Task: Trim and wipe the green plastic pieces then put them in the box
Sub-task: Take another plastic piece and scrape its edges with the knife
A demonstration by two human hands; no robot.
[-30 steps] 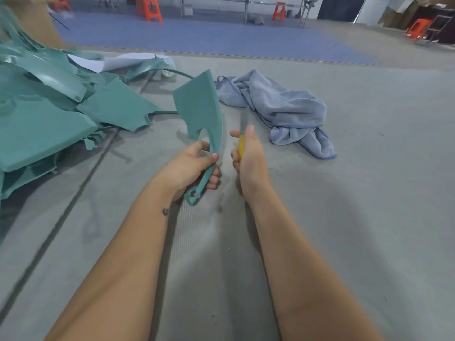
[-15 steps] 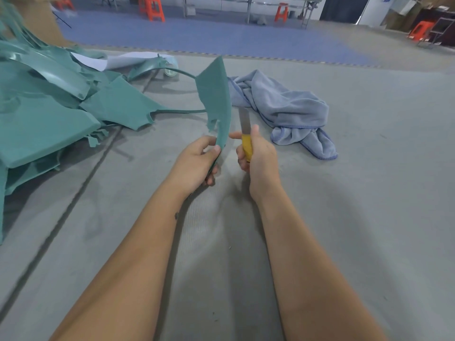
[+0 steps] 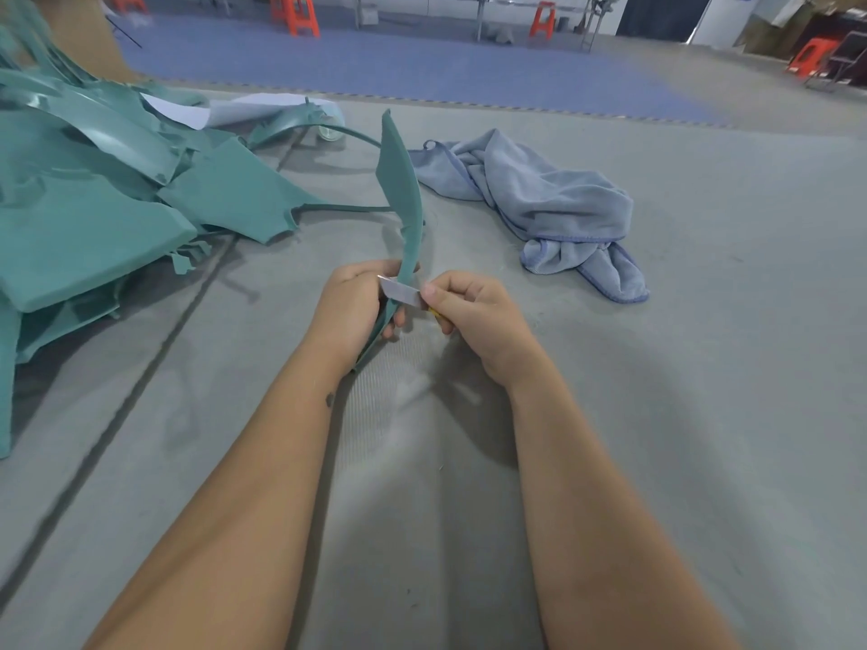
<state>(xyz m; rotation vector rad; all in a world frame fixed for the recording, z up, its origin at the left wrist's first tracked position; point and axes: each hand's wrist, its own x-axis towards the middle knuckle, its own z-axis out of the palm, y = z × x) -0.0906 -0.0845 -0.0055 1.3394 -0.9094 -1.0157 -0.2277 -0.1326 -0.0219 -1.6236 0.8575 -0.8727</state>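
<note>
Left hand point(image 3: 349, 307) grip wraps the lower end of green plastic piece point(image 3: 399, 190), held edge-on above the floor point(image 3: 703, 368). Right hand point(image 3: 474, 316) grip pinches knife point(image 3: 401, 293), blade against the piece.

On the floor point(image 3: 703, 415), a heap of plastic pieces point(image 3: 94, 218) lay to the person's left, and a crumpled towel point(image 3: 553, 204) lay ahead to the right, well apart from the heap. Between them, the left hand point(image 3: 352, 312) held one plastic piece point(image 3: 399, 190) upright above the floor, with the right hand point(image 3: 478, 316) just beside it, setting a knife blade point(image 3: 401, 291) against the piece. Stools point(image 3: 295, 14) stood far behind.
</note>
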